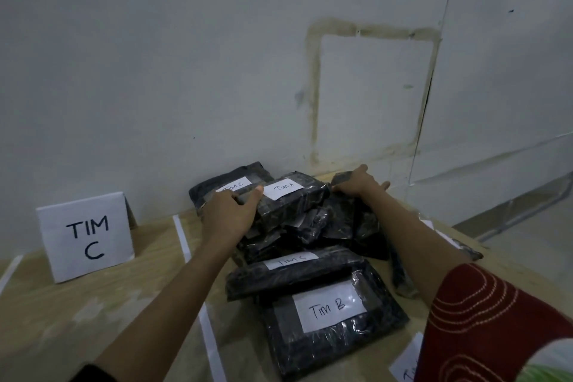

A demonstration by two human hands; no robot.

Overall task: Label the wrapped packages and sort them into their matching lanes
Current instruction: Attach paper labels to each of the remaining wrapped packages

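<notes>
A heap of black plastic-wrapped packages lies on the wooden table against the wall. On top sits a package labelled TIM A [294,195]; my left hand [231,211] grips its left end, thumb over the top edge. Behind it lies a package labelled TIM C [231,178]. My right hand [358,183] holds the edge of another black package [341,178] at the back right of the heap. Nearer me lie a second TIM C package [291,273] and a large one labelled TIM B [335,319].
A folded white sign reading TIM C [86,236] stands at the left. White tape strips [181,236] mark lanes on the table [93,304]. A paper label [406,363] lies at the front right. The grey wall rises just behind the heap.
</notes>
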